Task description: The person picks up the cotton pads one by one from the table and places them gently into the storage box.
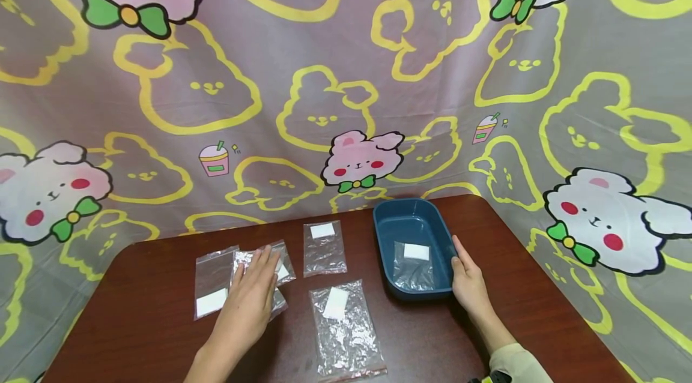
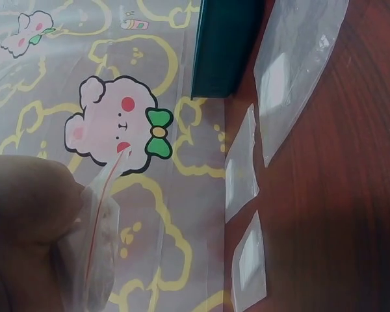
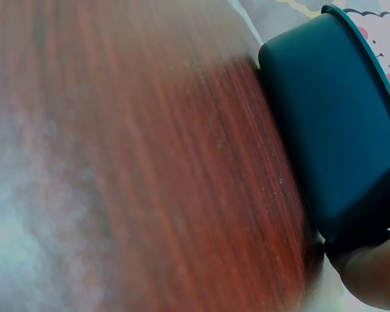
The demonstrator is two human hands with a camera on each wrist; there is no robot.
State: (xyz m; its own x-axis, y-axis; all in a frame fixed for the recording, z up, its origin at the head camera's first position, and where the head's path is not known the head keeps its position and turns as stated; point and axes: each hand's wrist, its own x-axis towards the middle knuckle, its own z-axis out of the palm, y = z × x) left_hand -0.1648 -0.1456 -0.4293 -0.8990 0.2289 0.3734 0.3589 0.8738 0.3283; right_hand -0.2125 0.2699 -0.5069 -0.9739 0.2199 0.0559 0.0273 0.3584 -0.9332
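Note:
My left hand [image 1: 245, 296] is over the left side of the table. In the left wrist view it pinches a clear zip bag [image 2: 97, 247] with a red line along its seal, held up off the table; the fingers partly hide it. My right hand [image 1: 473, 287] holds the right wall of a blue plastic bin [image 1: 386, 269], and the right wrist view shows the thumb [image 3: 374, 276] against its outer side. Inside the bin lies one clear bag [image 1: 413, 274] with a white label.
Several clear bags with white rectangles lie on the brown table [image 1: 140, 293]: one left of my left hand [image 1: 212, 269], one at the middle back [image 1: 324, 254], a larger one at the front [image 1: 348, 341]. A patterned cloth [image 1: 259, 95] hangs behind the table.

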